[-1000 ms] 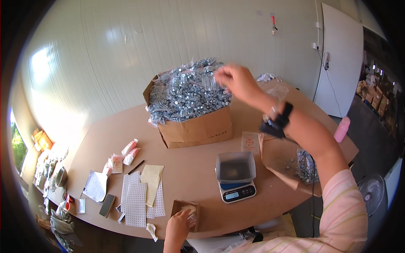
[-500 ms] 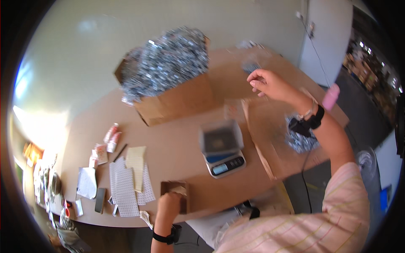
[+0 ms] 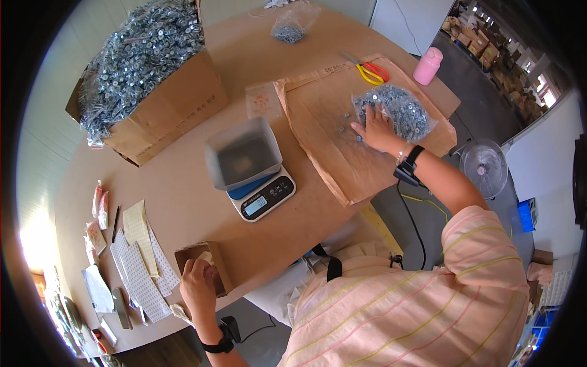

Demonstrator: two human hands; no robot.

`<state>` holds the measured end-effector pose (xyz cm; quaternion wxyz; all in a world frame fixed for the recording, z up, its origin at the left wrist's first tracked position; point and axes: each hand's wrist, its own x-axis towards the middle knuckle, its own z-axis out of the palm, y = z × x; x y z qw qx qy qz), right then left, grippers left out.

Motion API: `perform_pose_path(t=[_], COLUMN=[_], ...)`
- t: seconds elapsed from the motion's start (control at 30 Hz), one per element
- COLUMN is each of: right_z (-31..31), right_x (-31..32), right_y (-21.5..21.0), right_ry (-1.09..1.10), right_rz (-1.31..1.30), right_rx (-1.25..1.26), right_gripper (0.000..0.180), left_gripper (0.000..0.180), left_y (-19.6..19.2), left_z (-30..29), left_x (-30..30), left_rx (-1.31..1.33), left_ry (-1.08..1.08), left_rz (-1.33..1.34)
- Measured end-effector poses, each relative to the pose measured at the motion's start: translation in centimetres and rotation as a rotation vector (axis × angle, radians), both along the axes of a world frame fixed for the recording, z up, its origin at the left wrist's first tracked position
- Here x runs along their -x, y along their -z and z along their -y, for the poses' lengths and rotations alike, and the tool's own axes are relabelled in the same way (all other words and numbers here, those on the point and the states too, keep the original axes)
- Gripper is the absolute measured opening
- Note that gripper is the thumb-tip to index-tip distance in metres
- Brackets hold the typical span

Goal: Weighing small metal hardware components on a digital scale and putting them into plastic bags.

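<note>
My right hand [image 3: 379, 131] lies open with fingers spread at the left edge of a clear plastic bag [image 3: 403, 116] of small metal screws with washers. Thumb and fingers stand apart over the brown paper [image 3: 324, 134], where a few loose screws are scattered. At the table's near edge, my left hand [image 3: 199, 282] reaches into a small open cardboard box [image 3: 221, 269], fingers curled beside a pale item. What those fingers hold, if anything, is hidden. Between the hands a white digital scale [image 3: 269, 199] bears a grey translucent tray [image 3: 244, 174].
A large carton [image 3: 165, 110] heaped with metal screws stands at the far left. Scissors [image 3: 372, 72] and a pink bottle [image 3: 428, 66] are beyond the bag. Sheets of labels [image 3: 140, 269], a pen [image 3: 115, 224] and a phone [image 3: 121, 307] lie at left. A fan [image 3: 483, 170] stands off the table.
My view has swung toward the right. My right hand has come down from the air above the table to the bag of screws. My left hand stays at the small box.
</note>
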<state>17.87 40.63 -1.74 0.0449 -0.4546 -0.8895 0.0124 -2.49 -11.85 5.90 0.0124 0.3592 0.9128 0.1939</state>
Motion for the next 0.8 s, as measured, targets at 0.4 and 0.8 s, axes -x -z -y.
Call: perform_pose_path(t=[0.4,0.8], right_z=[-2.2,-0.8], right_x=[-0.9,0.2], right_y=[0.2,-0.5], right_ry=[-0.272,-0.362], right_rz=[-0.036,-0.034], right_rx=[-0.091,-0.107], right_gripper=[0.063,0.032], left_gripper=[0.020,0.046], left_y=[2.2,2.4], left_z=[0.4,0.6], left_x=[0.3,-0.1], left_rx=[-0.092,-0.170], left_ry=[-0.142,-0.101], left_rz=[0.043,0.007])
